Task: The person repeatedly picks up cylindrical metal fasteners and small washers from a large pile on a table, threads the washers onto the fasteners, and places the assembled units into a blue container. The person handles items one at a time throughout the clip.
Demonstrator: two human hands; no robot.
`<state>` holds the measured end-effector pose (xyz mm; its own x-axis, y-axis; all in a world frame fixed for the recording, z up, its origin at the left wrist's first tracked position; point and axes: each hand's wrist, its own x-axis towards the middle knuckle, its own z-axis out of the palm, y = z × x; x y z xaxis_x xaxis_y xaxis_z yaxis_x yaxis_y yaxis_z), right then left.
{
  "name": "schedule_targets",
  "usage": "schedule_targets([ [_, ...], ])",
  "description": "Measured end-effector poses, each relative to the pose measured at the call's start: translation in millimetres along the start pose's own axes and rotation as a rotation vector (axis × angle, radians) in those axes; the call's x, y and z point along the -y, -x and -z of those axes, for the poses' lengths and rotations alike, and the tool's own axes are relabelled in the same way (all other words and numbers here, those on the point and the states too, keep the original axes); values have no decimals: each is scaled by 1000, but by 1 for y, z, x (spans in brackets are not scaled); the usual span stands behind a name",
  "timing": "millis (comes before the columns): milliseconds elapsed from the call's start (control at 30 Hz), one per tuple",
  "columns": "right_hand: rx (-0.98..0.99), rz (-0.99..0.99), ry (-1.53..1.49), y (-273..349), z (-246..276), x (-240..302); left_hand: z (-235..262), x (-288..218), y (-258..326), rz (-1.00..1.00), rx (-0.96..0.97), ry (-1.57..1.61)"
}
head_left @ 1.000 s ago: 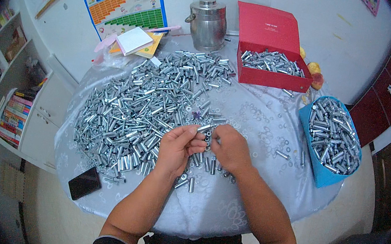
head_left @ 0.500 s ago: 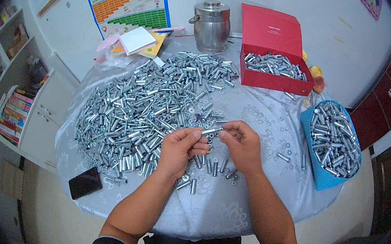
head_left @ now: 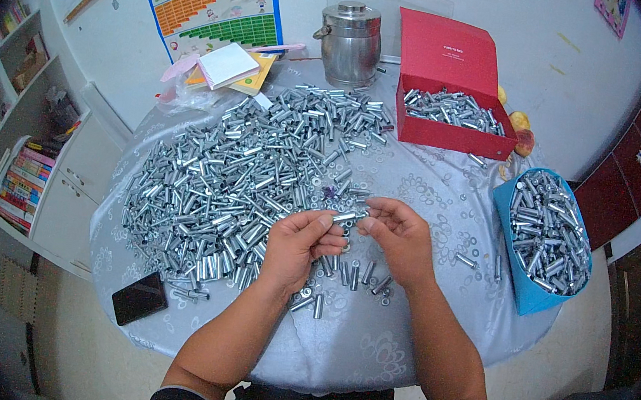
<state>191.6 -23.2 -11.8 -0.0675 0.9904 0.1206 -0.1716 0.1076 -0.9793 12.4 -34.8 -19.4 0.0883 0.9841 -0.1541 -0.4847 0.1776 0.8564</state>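
Note:
Between my two hands, above the near right edge of a big pile of metal parts, is a shiny metal sleeve [head_left: 345, 217], lying roughly level. My left hand [head_left: 296, 248] pinches its left end between thumb and forefinger, the other fingers curled. My right hand [head_left: 401, 238] has thumb and fingertips closed at the right end; a small part there is too hidden to make out. Left of and beyond my hands spreads the pile of loose silver sleeves and bolts [head_left: 237, 176]. Several sleeves [head_left: 355, 274] and small washers lie just below my hands.
A blue bin [head_left: 524, 280] full of metal parts stands at the right, a red open box [head_left: 452, 138] of them at the back. A steel pot [head_left: 350, 47], notepad [head_left: 227, 67] and black phone [head_left: 140, 300] share the cloth-covered table [head_left: 295, 365]. A bookshelf [head_left: 63, 196] is left.
My right fingertips have closed in along the sleeve, so less of its right end shows. My left hand keeps its pinch. The whole view has shifted slightly.

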Motion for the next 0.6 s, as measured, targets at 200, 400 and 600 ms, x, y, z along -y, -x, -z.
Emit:
schedule_targets([
  [200,-4,162,170,0,2,-11,0,1,0,-13,-2,-26],
  [400,-2,205,103,-1,3,-13,-2,0,2,-18,17,-36],
  [600,-5,52,99,2,4,-1,-2,-2,3,-25,30,-54],
])
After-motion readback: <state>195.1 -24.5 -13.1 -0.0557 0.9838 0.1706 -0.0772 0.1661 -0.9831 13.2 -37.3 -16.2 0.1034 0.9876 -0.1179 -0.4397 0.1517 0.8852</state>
